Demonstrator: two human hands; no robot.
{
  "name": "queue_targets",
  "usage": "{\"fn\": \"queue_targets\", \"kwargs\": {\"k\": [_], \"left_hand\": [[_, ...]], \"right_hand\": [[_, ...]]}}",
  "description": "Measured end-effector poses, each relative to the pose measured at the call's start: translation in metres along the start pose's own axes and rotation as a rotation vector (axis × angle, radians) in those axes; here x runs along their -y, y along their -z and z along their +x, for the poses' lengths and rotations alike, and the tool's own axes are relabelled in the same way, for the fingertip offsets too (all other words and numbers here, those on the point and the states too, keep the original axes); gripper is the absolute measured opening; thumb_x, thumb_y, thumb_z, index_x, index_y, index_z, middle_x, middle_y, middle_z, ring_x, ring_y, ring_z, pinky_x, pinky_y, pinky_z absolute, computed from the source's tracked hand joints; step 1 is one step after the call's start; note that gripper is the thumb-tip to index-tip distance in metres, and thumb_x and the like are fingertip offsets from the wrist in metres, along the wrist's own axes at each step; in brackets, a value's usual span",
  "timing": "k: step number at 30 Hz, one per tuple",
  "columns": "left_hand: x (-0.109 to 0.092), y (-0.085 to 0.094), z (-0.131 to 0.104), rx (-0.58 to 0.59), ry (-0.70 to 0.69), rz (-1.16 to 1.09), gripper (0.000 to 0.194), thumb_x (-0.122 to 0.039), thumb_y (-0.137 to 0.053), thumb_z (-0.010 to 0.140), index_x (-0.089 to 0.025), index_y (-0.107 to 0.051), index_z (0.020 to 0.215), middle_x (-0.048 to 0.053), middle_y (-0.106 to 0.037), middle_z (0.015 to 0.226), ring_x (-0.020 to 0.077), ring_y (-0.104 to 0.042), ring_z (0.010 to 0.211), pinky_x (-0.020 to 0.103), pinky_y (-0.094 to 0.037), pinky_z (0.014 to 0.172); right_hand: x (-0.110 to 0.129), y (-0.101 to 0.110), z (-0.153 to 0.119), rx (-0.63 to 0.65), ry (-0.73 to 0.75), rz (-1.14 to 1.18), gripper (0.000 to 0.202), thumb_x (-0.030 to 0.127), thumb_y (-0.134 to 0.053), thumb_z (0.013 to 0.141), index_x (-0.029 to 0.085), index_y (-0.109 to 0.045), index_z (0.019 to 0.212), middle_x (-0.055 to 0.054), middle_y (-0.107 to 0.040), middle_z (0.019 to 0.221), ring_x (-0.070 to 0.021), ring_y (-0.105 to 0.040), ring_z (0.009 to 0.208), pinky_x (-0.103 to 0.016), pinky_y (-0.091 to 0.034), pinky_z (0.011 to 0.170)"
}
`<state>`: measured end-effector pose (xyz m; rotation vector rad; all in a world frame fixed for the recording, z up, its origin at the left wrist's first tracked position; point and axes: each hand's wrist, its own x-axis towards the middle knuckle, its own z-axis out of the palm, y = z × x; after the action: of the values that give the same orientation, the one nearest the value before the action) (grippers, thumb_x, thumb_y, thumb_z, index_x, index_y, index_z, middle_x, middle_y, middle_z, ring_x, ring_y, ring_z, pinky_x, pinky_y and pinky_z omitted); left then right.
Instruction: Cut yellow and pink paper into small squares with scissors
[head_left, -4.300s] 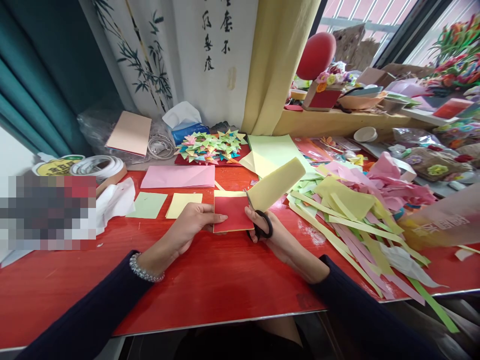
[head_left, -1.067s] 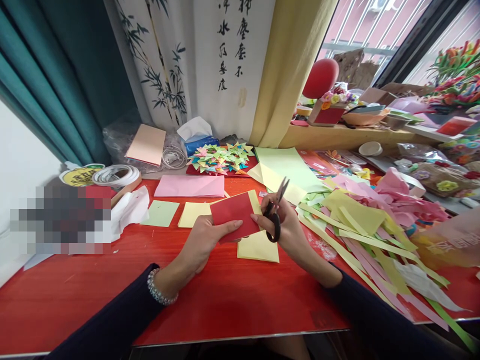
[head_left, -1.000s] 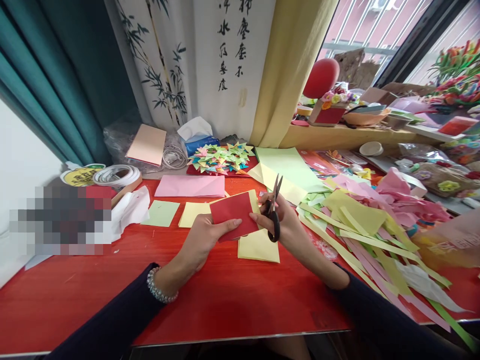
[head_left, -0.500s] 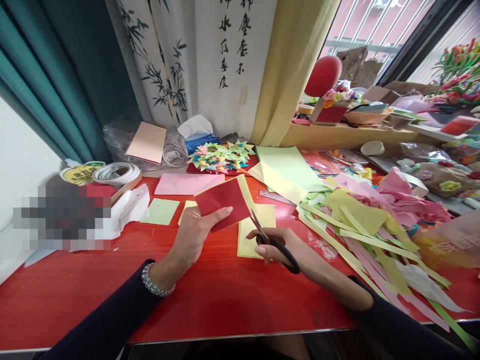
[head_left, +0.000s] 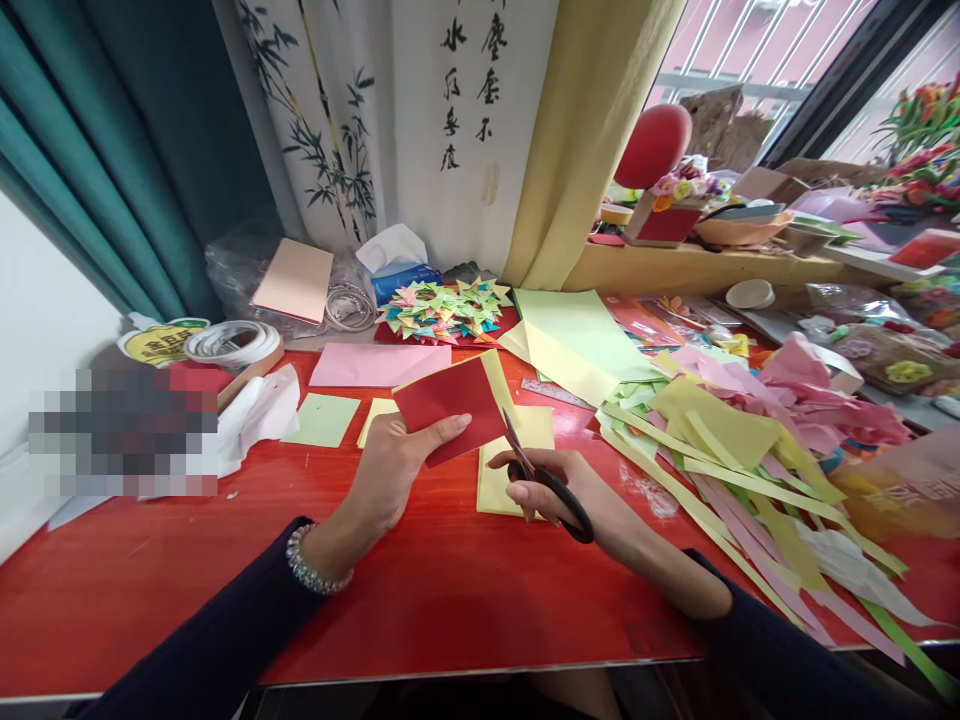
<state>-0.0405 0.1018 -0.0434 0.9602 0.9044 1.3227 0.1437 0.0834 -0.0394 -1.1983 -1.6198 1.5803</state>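
Note:
My left hand (head_left: pixel 397 455) pinches a red card (head_left: pixel 450 400) together with yellow paper (head_left: pixel 501 385), which shows along the card's right and top edges. Black-handled scissors (head_left: pixel 551 492) are in my right hand (head_left: pixel 559 485), its fingers closed round the handles. The scissor blades point up and left and meet the yellow paper at the card's lower right corner. Beneath the scissors, a stack of yellow sheets (head_left: pixel 495 485) lies on the red table (head_left: pixel 420 600), partly hidden by my right hand.
Yellow, green and pink paper strips (head_left: pixel 720 470) pile up on the right. Behind are a folded paper wreath (head_left: pixel 442 312), a pink sheet (head_left: pixel 379 365) and large green paper (head_left: pixel 577 325). A green square (head_left: pixel 321 420) and tape rolls (head_left: pixel 232 345) lie left.
The scissors and my right hand have shifted slightly left, with the blades a little further up along the yellow paper. My left hand keeps its hold on the card.

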Motion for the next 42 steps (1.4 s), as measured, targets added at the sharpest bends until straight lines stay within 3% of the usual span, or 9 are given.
{"fn": "queue_targets", "kwargs": {"k": [9, 16, 22, 25, 31, 42], "left_hand": [[0.0, 0.0, 0.0, -0.006, 0.006, 0.004, 0.012, -0.021, -0.074, 0.063, -0.016, -0.07, 0.073, 0.003, -0.072, 0.076, 0.02, -0.066, 0.076, 0.032, -0.053, 0.073], [-0.001, 0.0, 0.002, -0.024, 0.029, 0.026, 0.013, -0.023, -0.075, 0.061, -0.017, -0.071, 0.072, 0.003, -0.072, 0.074, 0.0206, -0.066, 0.077, 0.032, -0.053, 0.074], [0.0, 0.003, 0.005, -0.037, 0.061, 0.052, 0.012, -0.022, -0.076, 0.06, -0.016, -0.071, 0.069, 0.002, -0.07, 0.065, 0.0202, -0.066, 0.071, 0.032, -0.053, 0.07], [-0.001, 0.004, 0.005, -0.031, 0.067, 0.048, 0.012, -0.022, -0.076, 0.06, -0.016, -0.071, 0.07, 0.002, -0.071, 0.068, 0.0186, -0.065, 0.069, 0.03, -0.053, 0.07], [0.0, 0.001, 0.001, 0.099, 0.11, 0.023, 0.023, -0.024, -0.073, 0.064, -0.016, -0.071, 0.085, 0.006, -0.072, 0.086, 0.0218, -0.066, 0.079, 0.032, -0.053, 0.072], [0.001, 0.001, 0.003, 0.063, 0.106, 0.068, 0.019, -0.028, -0.074, 0.063, -0.015, -0.071, 0.078, 0.005, -0.073, 0.084, 0.0209, -0.066, 0.082, 0.031, -0.051, 0.075]], "right_hand": [[-0.008, -0.002, 0.001, -0.032, 0.02, -0.027, 0.039, 0.05, -0.062, 0.073, 0.016, -0.059, 0.093, 0.002, -0.047, 0.061, -0.0113, -0.045, 0.055, -0.024, -0.034, 0.051], [-0.009, -0.006, 0.0, -0.046, 0.075, 0.008, 0.033, 0.049, -0.062, 0.073, 0.017, -0.056, 0.078, 0.002, -0.045, 0.061, -0.0093, -0.042, 0.052, -0.023, -0.035, 0.05], [-0.011, -0.01, -0.001, -0.105, 0.074, -0.034, 0.034, 0.05, -0.06, 0.075, 0.016, -0.056, 0.074, 0.005, -0.043, 0.049, -0.0078, -0.039, 0.044, -0.023, -0.031, 0.047], [-0.011, -0.011, -0.001, -0.115, 0.041, -0.027, 0.034, 0.05, -0.061, 0.074, 0.016, -0.057, 0.075, 0.005, -0.043, 0.048, -0.0075, -0.039, 0.042, -0.022, -0.03, 0.044], [-0.008, -0.008, 0.002, -0.09, 0.037, 0.01, 0.039, 0.052, -0.061, 0.073, 0.014, -0.06, 0.084, 0.003, -0.048, 0.055, -0.009, -0.043, 0.047, -0.022, -0.031, 0.044], [-0.016, -0.014, 0.005, -0.104, 0.07, 0.025, 0.035, 0.051, -0.06, 0.074, 0.016, -0.057, 0.077, 0.005, -0.042, 0.051, -0.0081, -0.041, 0.043, -0.022, -0.03, 0.043]]}}
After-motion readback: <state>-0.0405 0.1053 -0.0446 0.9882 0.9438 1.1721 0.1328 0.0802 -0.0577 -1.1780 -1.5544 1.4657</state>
